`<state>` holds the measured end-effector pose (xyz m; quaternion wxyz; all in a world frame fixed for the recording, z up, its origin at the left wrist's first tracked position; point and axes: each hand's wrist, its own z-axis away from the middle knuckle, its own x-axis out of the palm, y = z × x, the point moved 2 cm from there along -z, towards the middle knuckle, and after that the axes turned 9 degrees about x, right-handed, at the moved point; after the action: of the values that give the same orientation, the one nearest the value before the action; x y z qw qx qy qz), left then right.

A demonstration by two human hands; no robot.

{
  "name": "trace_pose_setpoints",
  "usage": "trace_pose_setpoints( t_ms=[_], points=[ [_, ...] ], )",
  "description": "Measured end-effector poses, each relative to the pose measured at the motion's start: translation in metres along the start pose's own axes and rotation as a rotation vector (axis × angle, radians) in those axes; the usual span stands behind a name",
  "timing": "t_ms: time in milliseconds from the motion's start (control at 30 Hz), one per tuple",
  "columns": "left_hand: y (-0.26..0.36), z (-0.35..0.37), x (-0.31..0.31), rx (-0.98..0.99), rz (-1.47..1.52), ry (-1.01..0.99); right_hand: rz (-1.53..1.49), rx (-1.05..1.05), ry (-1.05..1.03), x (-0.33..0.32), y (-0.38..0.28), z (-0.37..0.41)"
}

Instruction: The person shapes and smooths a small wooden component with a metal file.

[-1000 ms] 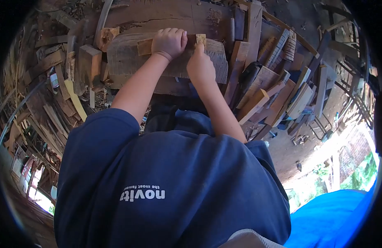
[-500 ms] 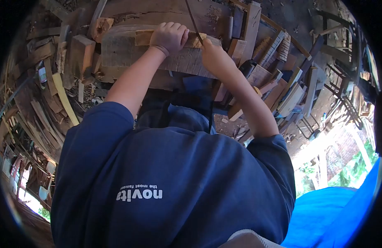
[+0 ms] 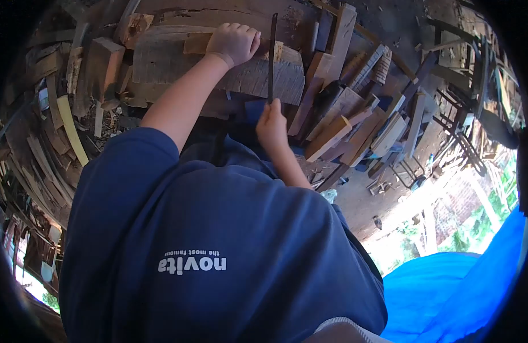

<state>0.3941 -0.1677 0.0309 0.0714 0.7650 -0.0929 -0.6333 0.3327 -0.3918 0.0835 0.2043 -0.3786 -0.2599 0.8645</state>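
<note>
My left hand (image 3: 235, 44) is closed over a small strip of wood (image 3: 196, 43), pressing it on a thick, weathered grey plank (image 3: 169, 64). The strip's pale end (image 3: 287, 53) shows to the right of that hand. My right hand (image 3: 272, 123) is wrapped round the near end of a long, narrow dark metal blade (image 3: 272, 63); whether it has a handle is hidden in the fist. The blade points away from me and crosses the strip near its pale end, just right of my left hand.
Several wooden offcuts (image 3: 332, 134) lie heaped on the right, with a tall board (image 3: 341, 40) among them. On the left stand a wood block (image 3: 105, 66) and a pale yellow strip (image 3: 72, 128). A bright blue sheet (image 3: 441, 291) spreads at lower right.
My right hand has drawn back toward my body and left, pulling the blade with it, and more of the blade shows. The left hand stays on the wood strip. The view has shifted slightly.
</note>
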Motion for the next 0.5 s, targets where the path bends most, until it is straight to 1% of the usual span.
trace_pose_setpoints(
  t_ms=[33,67,100,167,233,267,333,367,400,467,500],
  points=[
    [0.002,0.000,0.000,-0.019,0.013,-0.043,0.031,0.020,-0.031,-0.012,-0.003,0.000],
    [0.003,0.000,-0.003,-0.007,0.013,-0.035,0.063,0.036,-0.059,-0.020,-0.005,-0.001],
    [0.003,0.000,-0.006,-0.007,0.019,-0.019,0.106,0.004,-0.038,-0.022,-0.007,0.000],
    [0.011,0.000,-0.010,0.010,0.019,0.011,0.066,-0.031,0.005,-0.015,-0.003,0.010],
    [0.025,0.016,-0.015,-0.250,0.094,-0.067,0.038,-0.051,0.018,-0.008,0.004,0.025],
    [0.029,0.026,-0.009,-0.243,0.089,-0.066,0.030,-0.054,0.022,-0.006,0.008,0.032],
    [0.037,0.046,-0.003,-0.196,-0.022,0.122,0.084,0.070,-0.018,-0.009,0.023,0.042],
    [0.041,0.051,0.000,-0.232,0.011,0.068,0.141,0.089,-0.037,-0.011,0.032,0.044],
    [0.042,0.052,-0.001,-0.231,0.011,0.060,0.138,0.095,-0.041,-0.012,0.044,0.049],
    [0.042,0.050,-0.002,-0.225,0.024,0.090,0.201,0.074,-0.015,-0.014,0.064,0.061],
    [0.043,0.049,-0.002,-0.228,0.022,0.087,0.214,0.098,-0.021,-0.014,0.073,0.068]
  ],
)
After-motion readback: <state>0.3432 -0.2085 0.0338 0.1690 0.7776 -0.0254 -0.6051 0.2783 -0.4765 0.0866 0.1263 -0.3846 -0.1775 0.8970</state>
